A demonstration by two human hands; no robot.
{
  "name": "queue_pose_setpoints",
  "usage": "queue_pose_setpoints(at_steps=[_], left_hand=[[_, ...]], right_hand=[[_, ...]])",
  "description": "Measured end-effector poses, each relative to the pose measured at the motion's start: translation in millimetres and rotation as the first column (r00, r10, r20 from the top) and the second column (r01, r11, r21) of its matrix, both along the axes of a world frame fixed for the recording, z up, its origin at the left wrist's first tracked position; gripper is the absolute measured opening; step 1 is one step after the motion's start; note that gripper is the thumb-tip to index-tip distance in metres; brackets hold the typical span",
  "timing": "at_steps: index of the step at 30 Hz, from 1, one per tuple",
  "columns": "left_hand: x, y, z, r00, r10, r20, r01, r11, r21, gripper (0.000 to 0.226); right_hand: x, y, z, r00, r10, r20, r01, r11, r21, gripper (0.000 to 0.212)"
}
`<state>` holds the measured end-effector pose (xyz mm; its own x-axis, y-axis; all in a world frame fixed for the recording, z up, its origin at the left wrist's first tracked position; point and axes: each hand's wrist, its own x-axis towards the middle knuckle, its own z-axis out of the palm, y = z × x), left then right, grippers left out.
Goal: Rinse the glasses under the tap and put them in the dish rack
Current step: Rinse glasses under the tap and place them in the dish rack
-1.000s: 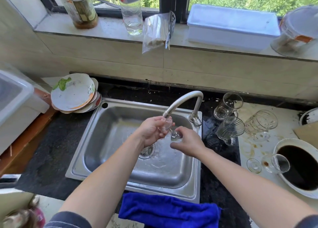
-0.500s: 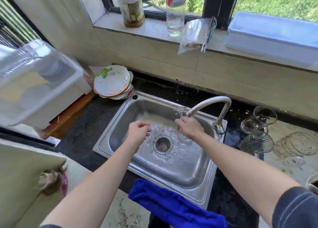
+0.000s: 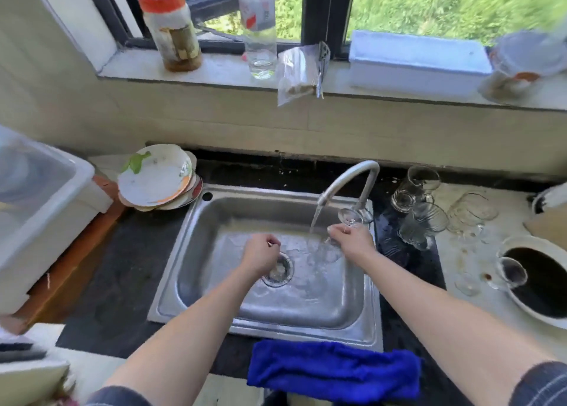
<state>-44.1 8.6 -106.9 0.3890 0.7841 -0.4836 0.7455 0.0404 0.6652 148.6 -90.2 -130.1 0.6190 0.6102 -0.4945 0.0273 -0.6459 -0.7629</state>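
The right hand (image 3: pixel 352 242) grips a glass (image 3: pixel 349 217) by its stem, foot up and bowl down, just beside the stream from the tap (image 3: pixel 352 175) over the sink (image 3: pixel 214 283). The left hand (image 3: pixel 260 257) hangs curled above the drain (image 3: pixel 277 272); I cannot tell whether it holds anything. More glasses (image 3: pixel 426 218) lie on the bench (image 3: pixel 472 310) right of the sink.

Dark stone countertop (image 3: pixel 122 283), steel sink (image 3: pixel 376 313) set in.
- Far left: stack of plates (image 3: pixel 155 178); white plastic tub (image 3: pixel 46 221).
- Near edge: blue cloth (image 3: pixel 334 372).
- Right: cluster of glasses (image 3: pixel 426 218), several on their sides; white bowl (image 3: pixel 518 242) holding dark liquid.
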Motion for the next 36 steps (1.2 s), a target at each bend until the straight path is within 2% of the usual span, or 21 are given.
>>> queue_pose_setpoints(at_steps=[3, 7, 12, 16, 22, 25, 29, 36], left_hand=[[27.4, -10.3, 3.6, 0.976, -0.215, -0.041, 0.217, 0.974, 0.066, 0.023], [71.8, -41.7, 17.7, 0.904, -0.427, -0.032, 0.427, 0.896, 0.122, 0.024], [129.7, -105.4, 44.2, 0.754, -0.655, -0.033, 0.646, 0.732, 0.216, 0.024], [171.7, -175.7, 62.1, 0.634, -0.773, -0.012, 0.747, 0.608, 0.268, 0.022], [224.9, -314.0, 80.1, 0.470, -0.882, -0.010, 0.840, 0.444, 0.311, 0.021], [241.9, -398.2, 82.4, 0.401, -0.916, -0.010, 0.866, 0.376, 0.328, 0.022], [248.1, -513.6, 80.7, 0.247, -0.969, -0.013, 0.922, 0.231, 0.312, 0.022], [241.7, -690.7, 73.6, -0.040, -0.999, 0.019, 0.967, -0.034, 0.253, 0.024]], right_hand=[[6.4, -40.3, 11.9, 0.976, -0.212, 0.042, 0.211, 0.977, 0.025, 0.020], [24.5, -102.6, 43.1, 0.904, -0.420, 0.083, 0.411, 0.906, 0.103, 0.023], [61.7, -209.1, 64.9, 0.684, -0.725, 0.079, 0.703, 0.684, 0.196, 0.015], [71.6, -308.2, 90.1, 0.508, -0.855, 0.101, 0.814, 0.515, 0.267, 0.013], [60.9, -474.0, 93.3, 0.269, -0.957, 0.112, 0.910, 0.290, 0.296, 0.029], [40.5, -558.6, 86.4, 0.181, -0.979, 0.093, 0.931, 0.201, 0.304, 0.029], [4.4, -662.6, 73.6, 0.067, -0.997, 0.032, 0.956, 0.074, 0.284, 0.019], [-70.4, -802.5, 51.8, -0.185, -0.982, 0.042, 0.967, -0.174, 0.188, 0.027]])
